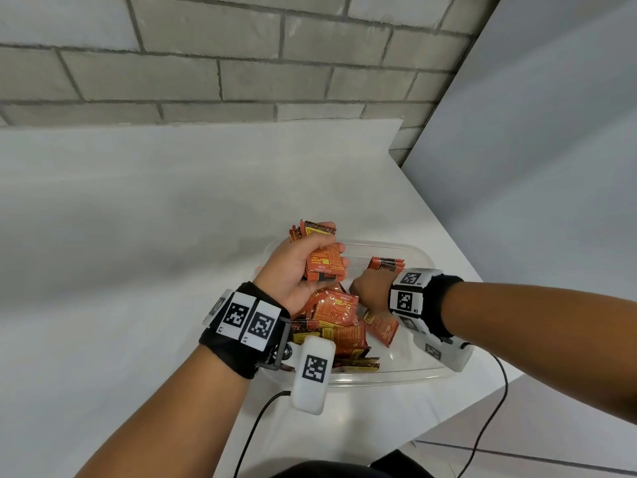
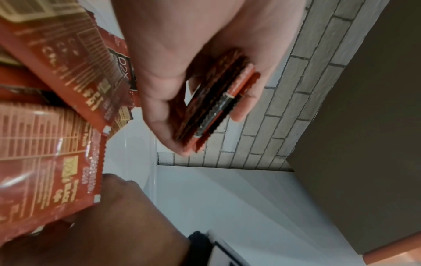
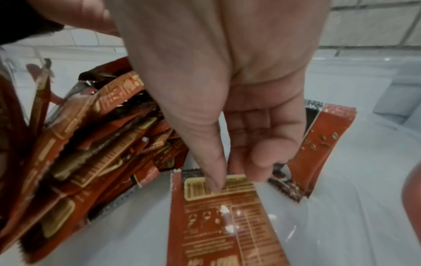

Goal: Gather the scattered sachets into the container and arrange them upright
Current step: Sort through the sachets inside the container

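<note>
A clear plastic container (image 1: 396, 377) sits on the white table and holds a loose pile of orange sachets (image 1: 337, 326). My left hand (image 1: 310, 260) hovers over the container's far left side and grips a stack of sachets (image 1: 325, 267) edge-on between thumb and fingers (image 2: 241, 111). My right hand (image 1: 370, 288) reaches down into the container; the head view hides its fingers. In the right wrist view its thumb and fingers (image 3: 262, 167) pinch the top edge of one sachet (image 3: 223, 216) lying on the container floor. A few sachets (image 1: 386, 263) stand upright by the far wall.
The white table (image 1: 138, 236) spreads to the left, and its right edge (image 1: 458, 243) runs close beside the container. A grey brick wall (image 1: 241, 63) stands behind. Cables (image 1: 496, 391) hang from both wrist cameras toward the near edge.
</note>
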Available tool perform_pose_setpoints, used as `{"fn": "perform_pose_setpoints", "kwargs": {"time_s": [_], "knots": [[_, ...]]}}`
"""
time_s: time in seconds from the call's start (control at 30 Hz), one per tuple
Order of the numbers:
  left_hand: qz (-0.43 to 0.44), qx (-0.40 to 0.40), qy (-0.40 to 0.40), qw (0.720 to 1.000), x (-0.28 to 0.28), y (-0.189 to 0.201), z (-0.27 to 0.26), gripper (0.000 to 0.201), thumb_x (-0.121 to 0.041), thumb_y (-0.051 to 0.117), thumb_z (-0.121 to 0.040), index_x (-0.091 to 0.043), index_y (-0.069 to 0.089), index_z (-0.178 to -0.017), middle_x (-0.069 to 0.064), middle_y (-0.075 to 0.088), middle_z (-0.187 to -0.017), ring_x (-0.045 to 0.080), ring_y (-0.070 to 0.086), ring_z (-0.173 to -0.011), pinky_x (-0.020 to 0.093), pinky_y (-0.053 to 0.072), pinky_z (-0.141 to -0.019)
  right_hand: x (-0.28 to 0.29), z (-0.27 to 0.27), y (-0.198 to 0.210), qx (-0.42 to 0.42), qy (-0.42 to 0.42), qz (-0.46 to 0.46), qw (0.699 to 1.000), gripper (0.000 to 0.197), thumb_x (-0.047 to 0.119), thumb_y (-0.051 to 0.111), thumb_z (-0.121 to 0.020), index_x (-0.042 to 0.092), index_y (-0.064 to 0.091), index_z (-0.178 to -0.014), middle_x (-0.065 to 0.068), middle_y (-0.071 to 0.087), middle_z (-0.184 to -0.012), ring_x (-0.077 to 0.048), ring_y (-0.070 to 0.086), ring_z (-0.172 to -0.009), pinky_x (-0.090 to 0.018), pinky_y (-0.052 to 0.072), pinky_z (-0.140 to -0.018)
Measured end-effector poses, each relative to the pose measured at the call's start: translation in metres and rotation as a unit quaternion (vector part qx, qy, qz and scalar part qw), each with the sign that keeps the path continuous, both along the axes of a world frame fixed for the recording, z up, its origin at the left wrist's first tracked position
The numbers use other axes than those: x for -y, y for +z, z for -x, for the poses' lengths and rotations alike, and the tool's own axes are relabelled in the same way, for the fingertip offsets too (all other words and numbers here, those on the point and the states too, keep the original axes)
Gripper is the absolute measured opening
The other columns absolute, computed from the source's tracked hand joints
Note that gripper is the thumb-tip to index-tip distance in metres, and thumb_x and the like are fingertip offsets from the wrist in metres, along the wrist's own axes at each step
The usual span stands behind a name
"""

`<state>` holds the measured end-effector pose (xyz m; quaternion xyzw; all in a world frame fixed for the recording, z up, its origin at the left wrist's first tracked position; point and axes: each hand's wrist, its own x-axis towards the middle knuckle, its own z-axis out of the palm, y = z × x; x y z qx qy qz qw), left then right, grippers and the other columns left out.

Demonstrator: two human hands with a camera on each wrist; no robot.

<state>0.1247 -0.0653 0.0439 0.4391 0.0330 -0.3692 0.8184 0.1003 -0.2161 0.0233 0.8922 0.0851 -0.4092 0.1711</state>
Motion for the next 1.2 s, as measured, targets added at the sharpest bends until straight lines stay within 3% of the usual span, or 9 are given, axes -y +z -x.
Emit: {"fn": "perform_pose_setpoints", "kwargs": {"time_s": [0.2, 0.33, 0.43, 0.5, 0.57, 0.73, 0.93, 1.1, 1.2], "knots": [[0.008, -0.008, -0.003, 1.0, 0.001, 0.001, 0.002, 0.011, -0.012, 0.055, -0.091, -0.009, 0.058, -0.101, 0.012, 0.066, -0.087, 0.022, 0.067, -0.071, 0.036, 0.056, -0.072, 0.017, 0.009, 0.018, 0.065, 0.03, -0.036, 0.997, 0.016, 0.011, 0.052, -0.092, 0.005, 0.062, -0.103, -0.012, 0.066, -0.101, -0.026, 0.063, -0.091, -0.035, 0.054, -0.079], [0.012, -0.014, -0.015, 1.0, 0.003, 0.003, 0.005, 0.014, -0.013, 0.056, -0.09, -0.009, 0.059, -0.103, 0.014, 0.064, -0.088, 0.024, 0.067, -0.069, 0.035, 0.057, -0.064, 0.03, 0.019, 0.062, 0.158, -0.073, -0.117, 0.978, 0.01, 0.02, 0.05, -0.091, 0.013, 0.053, -0.084, -0.003, 0.057, -0.083, -0.02, 0.053, -0.075, -0.025, 0.042, -0.059], [0.004, -0.012, -0.025, 1.0, 0.008, 0.004, 0.007, 0.014, -0.015, 0.058, -0.089, -0.009, 0.061, -0.101, 0.014, 0.064, -0.087, 0.024, 0.068, -0.069, 0.033, 0.058, -0.063, 0.036, 0.035, 0.095, 0.311, -0.159, -0.216, 0.912, 0.016, 0.021, 0.053, -0.089, 0.017, 0.044, -0.077, 0.002, 0.051, -0.072, -0.022, 0.05, -0.068, -0.031, 0.039, -0.058], [0.006, -0.004, -0.032, 0.999, 0.013, 0.007, 0.01, 0.016, -0.021, 0.062, -0.085, -0.011, 0.063, -0.098, 0.012, 0.065, -0.083, 0.023, 0.068, -0.07, 0.035, 0.057, -0.066, 0.032, 0.046, 0.1, 0.44, -0.153, -0.291, 0.835, 0.012, 0.016, 0.055, -0.088, 0.014, 0.046, -0.081, 0.0, 0.053, -0.075, -0.022, 0.05, -0.066, -0.033, 0.041, -0.061], [0.031, 0.0, -0.038, 0.999, 0.017, 0.011, 0.014, 0.021, -0.026, 0.064, -0.078, -0.012, 0.066, -0.094, 0.011, 0.067, -0.082, 0.023, 0.067, -0.073, 0.036, 0.057, -0.069, 0.021, 0.058, 0.093, 0.491, -0.118, -0.338, 0.795, 0.011, 0.011, 0.058, -0.087, 0.014, 0.048, -0.082, -0.002, 0.054, -0.079, -0.019, 0.049, -0.065, -0.034, 0.043, -0.06], [0.061, 0.017, -0.02, 0.998, 0.02, 0.014, 0.017, 0.034, -0.007, 0.06, -0.079, -0.008, 0.061, -0.114, 0.014, 0.067, -0.097, 0.02, 0.067, -0.078, 0.035, 0.056, -0.07, 0.011, 0.076, 0.065, 0.462, -0.026, -0.384, 0.799, 0.019, 0.028, 0.051, -0.087, 0.011, 0.059, -0.088, -0.003, 0.056, -0.094, -0.015, 0.049, -0.078, -0.023, 0.043, -0.069], [0.033, 0.045, -0.048, 0.997, 0.018, 0.011, 0.018, 0.046, 0.009, 0.056, -0.08, -0.006, 0.057, -0.124, 0.022, 0.064, -0.116, 0.032, 0.066, -0.096, 0.042, 0.053, -0.084, 0.031, 0.068, 0.068, 0.487, -0.141, -0.43, 0.748, 0.024, 0.031, 0.061, -0.089, 0.017, 0.063, -0.109, 0.004, 0.056, -0.108, -0.006, 0.051, -0.095, -0.012, 0.041, -0.08], [0.027, 0.08, -0.091, 0.992, 0.023, 0.01, 0.021, 0.043, 0.014, 0.054, -0.082, -0.009, 0.061, -0.117, 0.017, 0.069, -0.104, 0.029, 0.068, -0.091, 0.04, 0.056, -0.079, 0.04, 0.054, 0.081, 0.378, -0.23, -0.423, 0.791, 0.046, 0.025, 0.06, -0.091, 0.03, 0.046, -0.135, 0.015, 0.05, -0.119, -0.008, 0.056, -0.098, -0.02, 0.047, -0.08], [0.014, 0.095, -0.095, 0.991, 0.025, 0.009, 0.022, 0.041, 0.013, 0.058, -0.079, -0.012, 0.064, -0.11, 0.017, 0.069, -0.1, 0.031, 0.067, -0.092, 0.044, 0.054, -0.083, 0.044, 0.048, 0.086, 0.338, -0.229, -0.439, 0.801, 0.041, 0.019, 0.064, -0.089, 0.029, 0.053, -0.127, 0.01, 0.064, -0.098, -0.003, 0.059, -0.084, -0.013, 0.046, -0.075]]}}
